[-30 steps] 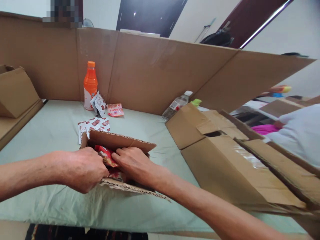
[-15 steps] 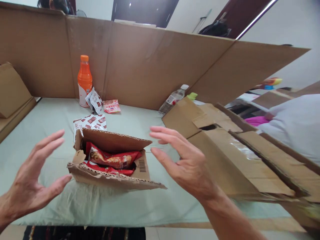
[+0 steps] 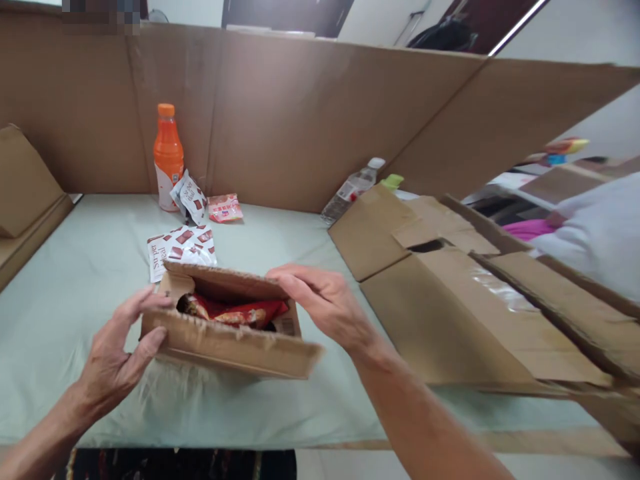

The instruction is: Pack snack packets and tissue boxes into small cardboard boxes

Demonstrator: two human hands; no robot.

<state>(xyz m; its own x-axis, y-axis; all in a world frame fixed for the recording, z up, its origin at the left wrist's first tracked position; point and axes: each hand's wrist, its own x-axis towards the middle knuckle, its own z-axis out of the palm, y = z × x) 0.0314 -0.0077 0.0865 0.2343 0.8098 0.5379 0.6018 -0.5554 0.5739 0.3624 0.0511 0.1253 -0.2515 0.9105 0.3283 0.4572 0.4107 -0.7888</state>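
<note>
A small cardboard box (image 3: 235,357) stands on the table with its top flaps raised. Red snack packets (image 3: 245,312) lie inside it, partly hidden by the front flap. My left hand (image 3: 117,350) is closed around the box's left end, thumb against the front flap and fingers over the side edge. At the right end, my right hand (image 3: 320,300) pinches the corner of the back flap between thumb and fingers. Just behind the box lies a white pouch with brown squares (image 3: 186,245).
Behind stand an orange drink bottle (image 3: 169,157), a leaning white pouch (image 3: 190,197) and a small pink packet (image 3: 225,208). A clear bottle (image 3: 354,190) leans against the cardboard screen (image 3: 310,120). A large carton (image 3: 440,320) fills the right side.
Both hands have moved inward from open positions beside the box and taken hold of it. The front flap has risen, covering more of the packets. The view has shifted slightly.
</note>
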